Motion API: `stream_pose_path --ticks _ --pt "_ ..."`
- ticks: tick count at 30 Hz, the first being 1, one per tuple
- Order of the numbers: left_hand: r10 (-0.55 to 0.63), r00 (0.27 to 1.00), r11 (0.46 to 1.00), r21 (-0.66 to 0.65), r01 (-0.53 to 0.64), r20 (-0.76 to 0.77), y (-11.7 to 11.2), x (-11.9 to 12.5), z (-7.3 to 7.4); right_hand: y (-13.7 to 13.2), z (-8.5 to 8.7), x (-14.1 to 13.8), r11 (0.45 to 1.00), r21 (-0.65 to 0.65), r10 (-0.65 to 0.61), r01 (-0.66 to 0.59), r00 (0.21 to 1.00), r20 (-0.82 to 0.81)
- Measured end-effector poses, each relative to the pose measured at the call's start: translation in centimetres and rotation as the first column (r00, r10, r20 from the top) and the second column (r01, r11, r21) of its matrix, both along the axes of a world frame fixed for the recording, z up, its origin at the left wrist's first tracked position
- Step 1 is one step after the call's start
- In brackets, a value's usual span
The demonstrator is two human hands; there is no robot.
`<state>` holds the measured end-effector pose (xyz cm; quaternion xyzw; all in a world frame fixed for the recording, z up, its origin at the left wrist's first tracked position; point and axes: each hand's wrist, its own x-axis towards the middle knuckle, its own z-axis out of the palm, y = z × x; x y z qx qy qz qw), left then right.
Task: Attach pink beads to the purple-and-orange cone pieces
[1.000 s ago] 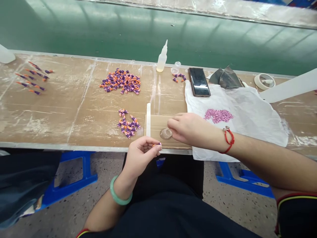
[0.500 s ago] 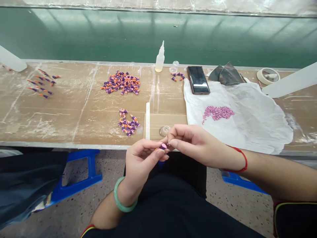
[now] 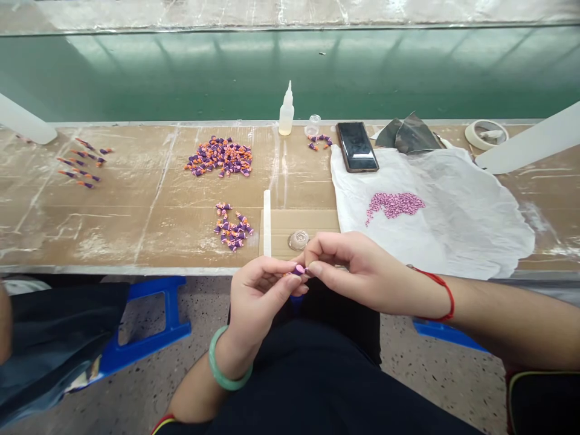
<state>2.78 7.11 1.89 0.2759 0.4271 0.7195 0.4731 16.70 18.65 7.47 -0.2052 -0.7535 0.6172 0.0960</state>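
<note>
The left hand pinches a small purple and orange piece between thumb and fingertips, just in front of the near edge of the cardboard-covered bench; the right hand meets it from the right, thumb and forefinger closed on the same piece or on something tiny pressed against it, too small to tell which; both grips are clenched on the piece, held in the air over the lap, not resting on the bench. Just beyond the fingers lies a small clear dish beside a white stick; to the left of these sits a small cluster of purple and orange pieces, and farther off a larger heap; a pile of pink beads lies on a white sheet to the right, with a glue bottle and a phone at the far edge.

To do this well, I judge the left hand should hold the piece steady and low while the right works with fingertips only; light pressure suits so small a part, since squeezing could deform it or flick it to the floor; keeping the work nearer the bench would save a dropped piece.
</note>
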Motion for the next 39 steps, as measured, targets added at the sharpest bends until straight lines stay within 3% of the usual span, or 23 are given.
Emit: stream_pose_path --ticks 9,24,31,34,36,39 --pt "0.033 0.997 0.999 -0.039 -0.036 -0.075 0.0 0.1 -0.1 -0.1 0.2 -0.2 0.98 0.2 -0.015 0.019 1.0 -0.023" --pt "0.088 0.993 0.996 0.007 -0.088 -0.084 0.1 0.0 0.1 -0.3 -0.7 -0.5 0.871 0.488 0.012 0.056 0.991 -0.135" --pt "0.091 0.986 0.995 -0.032 -0.096 -0.137 0.2 0.0 0.0 -0.3 -1.2 -0.4 0.849 0.523 0.007 0.08 0.987 -0.162" --pt "0.045 0.983 0.994 -0.09 -0.061 -0.176 0.5 -0.4 0.3 0.2 -1.2 -0.2 0.869 0.495 0.021 0.014 0.998 -0.065" --pt "-0.009 0.974 0.989 -0.148 -0.025 -0.225 0.7 -1.0 0.6 0.9 -1.2 0.2 0.895 0.446 -0.021 0.022 1.0 -0.008" --pt "-0.063 0.948 0.967 -0.254 -0.02 -0.313 0.8 -2.6 0.7 2.0 -1.4 1.4 0.911 0.39 -0.139 0.133 0.99 -0.013"
